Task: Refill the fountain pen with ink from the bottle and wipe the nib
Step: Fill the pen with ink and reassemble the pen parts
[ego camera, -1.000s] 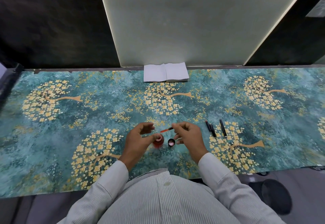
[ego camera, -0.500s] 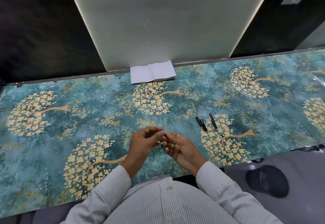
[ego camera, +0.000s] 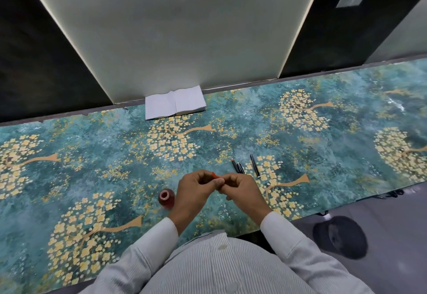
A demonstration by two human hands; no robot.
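The table (ego camera: 323,136), covered in a teal sheet printed with gold blossom trees, runs across the middle of the frame; its far edge meets a pale wall panel (ego camera: 175,28) at the top, and its near edge cuts diagonally through the lower right, with grey floor and a dark round object (ego camera: 339,236) beyond it. Broad bare stretches of the sheet lie at the left and the right. At lower centre the left hand (ego camera: 196,192) and right hand (ego camera: 240,189) meet, fingers curled and pinching a small red-tipped pen part (ego camera: 214,175), mostly hidden between them. The open ink bottle (ego camera: 166,198), reddish, stands just left of the left wrist. Dark pen pieces (ego camera: 238,166) and a slim black barrel (ego camera: 255,165) lie near, up and right of the hands. A white tissue stack (ego camera: 175,102) sits against the far edge.
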